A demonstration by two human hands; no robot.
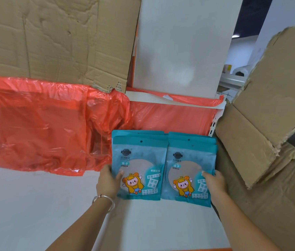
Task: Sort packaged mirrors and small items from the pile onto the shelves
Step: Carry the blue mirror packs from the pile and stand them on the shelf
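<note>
Two stacks of teal mirror packets with a yellow cartoon figure stand side by side on the white shelf (pixel 34 205), leaning back against the red plastic. My left hand (pixel 107 182) grips the left stack of mirror packets (pixel 139 163) at its lower left edge, thumb on the front. My right hand (pixel 214 182) grips the right stack of mirror packets (pixel 190 167) at its lower right edge, thumb across the front. A silver bangle sits on my left wrist.
Crumpled red plastic sheeting (pixel 43 127) drapes over the shelf back and left. A flattened cardboard sheet (pixel 56 38) leans above it. A torn cardboard box (pixel 273 124) crowds the right side, close to the right stack. A white upright panel (pixel 183 46) stands behind.
</note>
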